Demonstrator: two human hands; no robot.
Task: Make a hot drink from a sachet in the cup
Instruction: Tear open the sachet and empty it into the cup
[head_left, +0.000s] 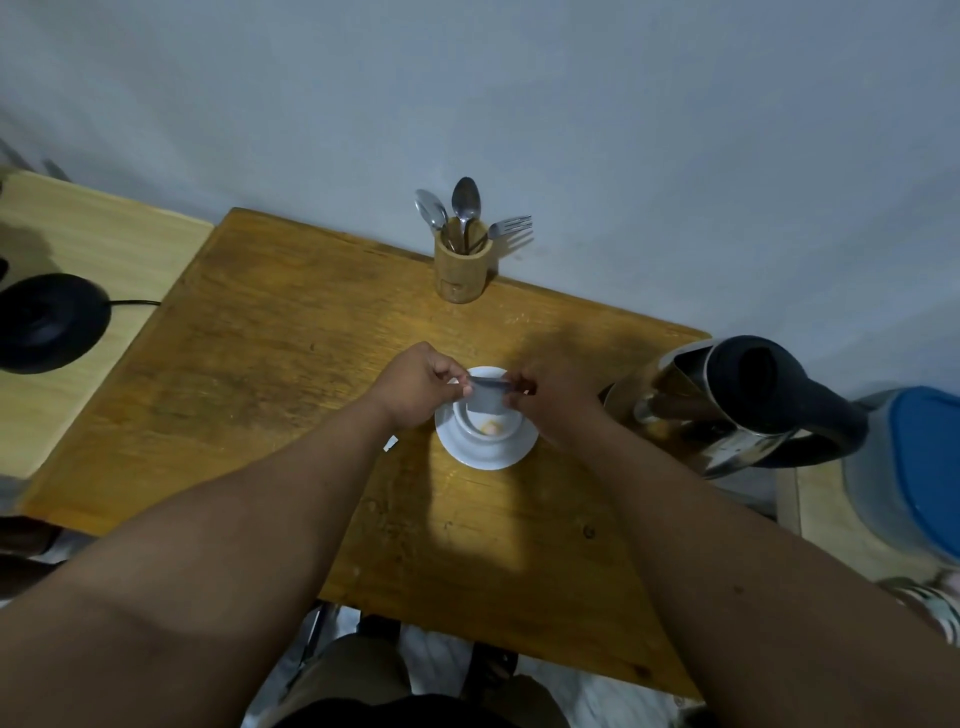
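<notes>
A white cup (511, 423) stands on a white saucer (485, 454) in the middle of the wooden table (260, 364). Pale powder lies at the bottom of the cup. Just above the cup I hold a small grey sachet (488, 397) between both hands. My left hand (415, 384) pinches its left end and my right hand (550, 397) pinches its right end. A steel electric kettle (727, 405) with a black lid and handle stands to the right of the cup.
A wooden holder (462, 267) with spoons and a fork stands at the table's far edge by the wall. A small torn scrap (390, 443) lies left of the saucer. The black kettle base (49, 322) sits on a lighter table at left. A blue-lidded container (919, 467) is at right.
</notes>
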